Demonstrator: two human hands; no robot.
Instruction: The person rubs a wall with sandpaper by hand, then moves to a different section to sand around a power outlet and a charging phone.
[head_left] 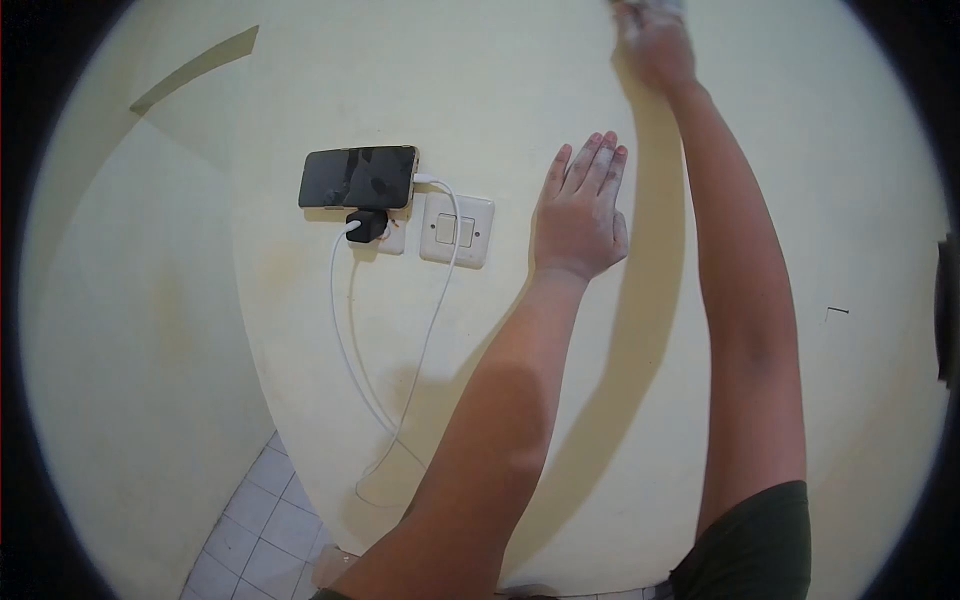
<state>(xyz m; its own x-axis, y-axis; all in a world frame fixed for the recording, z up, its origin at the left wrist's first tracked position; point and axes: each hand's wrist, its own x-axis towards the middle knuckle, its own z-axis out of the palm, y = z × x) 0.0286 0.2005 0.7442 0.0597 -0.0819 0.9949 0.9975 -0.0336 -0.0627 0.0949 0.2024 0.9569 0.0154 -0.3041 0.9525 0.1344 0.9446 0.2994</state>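
Note:
My left hand lies flat against the pale yellow wall, its fingers pointing up and nothing in it. Pale smudges mark the fingers. Higher up and to the right, my right hand is at the wall near the top edge of the view. Its fingers are blurred and close round something whitish that I cannot make out. Left of my left hand is a white switch plate. A black phone rests sideways on a black charger plugged into a socket.
A white cable loops down the wall from phone and charger. A nail sticks out at the right, and a dark object stands at the right edge. Floor tiles show at the lower left.

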